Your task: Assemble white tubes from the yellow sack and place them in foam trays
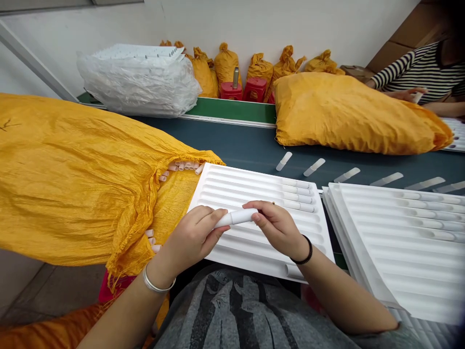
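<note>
White tube: level in mid-air above the tray, a seam ringing it, one end with each hand (clock directions below run from this tube) [238,217]
Left hand: at 8 o'clock, thumb and fingers pinching the tube's left end, a silver bangle on the wrist [194,235]
Right hand: at 3 o'clock, thumb and fingertips pinching the tube's right end, a dark band on the wrist [278,225]
Grooved tray: beneath the hands, white [240,182]
Laid tubes: at 2 o'clock, in the tray's grooves [300,198]
Lone tube: between 4 and 5 o'clock, in the tray's near groove [295,271]
Tray stack: at 3 to 4 o'clock, just beside the first tray, more tubes on top [395,252]
Open yellow sack: at 9 to 10 o'clock, tube ends showing at its mouth [80,184]
Dark belt: at 12 o'clock, beyond the tray [232,138]
Pale pieces: at 2 o'clock, spaced in a row on the belt [314,167]
Full yellow sack: at 1 to 2 o'clock [348,111]
Plastic-wrapped pack: at 11 o'clock [138,82]
Red stools: at 12 o'clock, by the wall [255,89]
Co-worker: at 1 to 2 o'clock, striped sleeve, a small white item in hand [395,70]
</note>
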Motion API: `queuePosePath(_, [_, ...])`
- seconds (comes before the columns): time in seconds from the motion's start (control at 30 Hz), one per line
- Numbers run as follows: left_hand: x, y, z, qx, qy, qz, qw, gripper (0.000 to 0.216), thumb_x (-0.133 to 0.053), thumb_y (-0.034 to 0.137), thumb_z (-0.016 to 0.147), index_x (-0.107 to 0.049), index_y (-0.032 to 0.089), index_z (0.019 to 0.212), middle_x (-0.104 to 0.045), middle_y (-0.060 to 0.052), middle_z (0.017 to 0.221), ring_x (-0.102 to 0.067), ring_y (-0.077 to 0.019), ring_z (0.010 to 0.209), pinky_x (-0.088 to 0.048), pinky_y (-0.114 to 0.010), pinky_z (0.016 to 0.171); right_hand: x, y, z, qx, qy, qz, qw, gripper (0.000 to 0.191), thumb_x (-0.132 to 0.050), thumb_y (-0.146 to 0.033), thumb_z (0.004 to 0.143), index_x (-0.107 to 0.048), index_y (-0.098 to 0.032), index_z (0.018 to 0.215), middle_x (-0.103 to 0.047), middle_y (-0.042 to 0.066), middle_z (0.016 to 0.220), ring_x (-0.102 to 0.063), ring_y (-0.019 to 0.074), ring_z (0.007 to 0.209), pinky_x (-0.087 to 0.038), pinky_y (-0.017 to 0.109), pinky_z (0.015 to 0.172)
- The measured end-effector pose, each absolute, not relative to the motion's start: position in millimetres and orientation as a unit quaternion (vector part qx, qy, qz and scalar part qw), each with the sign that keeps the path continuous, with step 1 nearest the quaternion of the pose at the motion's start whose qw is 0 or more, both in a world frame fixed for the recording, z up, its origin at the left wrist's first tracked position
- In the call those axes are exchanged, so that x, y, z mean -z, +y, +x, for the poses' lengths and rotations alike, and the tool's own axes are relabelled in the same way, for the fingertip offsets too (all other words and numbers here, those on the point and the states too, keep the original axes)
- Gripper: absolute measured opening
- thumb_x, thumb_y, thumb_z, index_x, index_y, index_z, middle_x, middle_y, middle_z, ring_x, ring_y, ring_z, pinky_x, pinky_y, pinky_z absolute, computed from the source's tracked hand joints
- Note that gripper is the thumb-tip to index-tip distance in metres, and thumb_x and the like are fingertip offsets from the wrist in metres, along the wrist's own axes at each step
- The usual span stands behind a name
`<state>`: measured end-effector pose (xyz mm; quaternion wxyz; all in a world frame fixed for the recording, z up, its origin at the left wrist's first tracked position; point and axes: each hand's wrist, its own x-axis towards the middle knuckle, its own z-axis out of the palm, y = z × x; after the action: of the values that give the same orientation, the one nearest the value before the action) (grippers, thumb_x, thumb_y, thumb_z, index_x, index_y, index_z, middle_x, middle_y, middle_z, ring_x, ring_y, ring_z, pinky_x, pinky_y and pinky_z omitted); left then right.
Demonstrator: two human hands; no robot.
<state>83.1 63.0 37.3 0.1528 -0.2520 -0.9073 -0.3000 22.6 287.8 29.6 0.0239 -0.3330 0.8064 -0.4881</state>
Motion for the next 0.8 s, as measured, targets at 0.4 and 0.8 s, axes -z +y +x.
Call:
queuePosePath(0.4, [-32, 59, 80, 0.309, -0.919, -0.228, 0.090, 0.064, -0.050, 0.032, 0.091, -0.021, 0.016, 0.145, -0.062, -0.009, 0.094, -0.058, -0.0200, 0.085, -0.049, -0.032, 0.075, -29, 287, 16, 0.367, 0.791, -0.489, -0.044, 0.050, -0.052, -0.027, 0.091, -0.036, -0.021, 0.138, -0.056, 0.013, 0.115, -0.055, 0.0222, 0.105, -0.049, 0.039, 0.088])
queuePosePath(0.8, [35, -10, 24, 0.286, -0.948, 0.139, 0.005, 0.056, -0.034, 0.042, 0.093, -0.030, 0.011, 0.140, -0.052, -0.020, 0.129, -0.054, -0.0243, 0.116, -0.045, -0.036, 0.093, -4, 257, -121, 0.135, 0.970, -0.202, 0.010, 0.029, -0.053, -0.025, 0.086, -0.059, -0.012, 0.111, -0.060, 0.016, 0.104, -0.055, 0.0258, 0.098, -0.042, 0.034, 0.084])
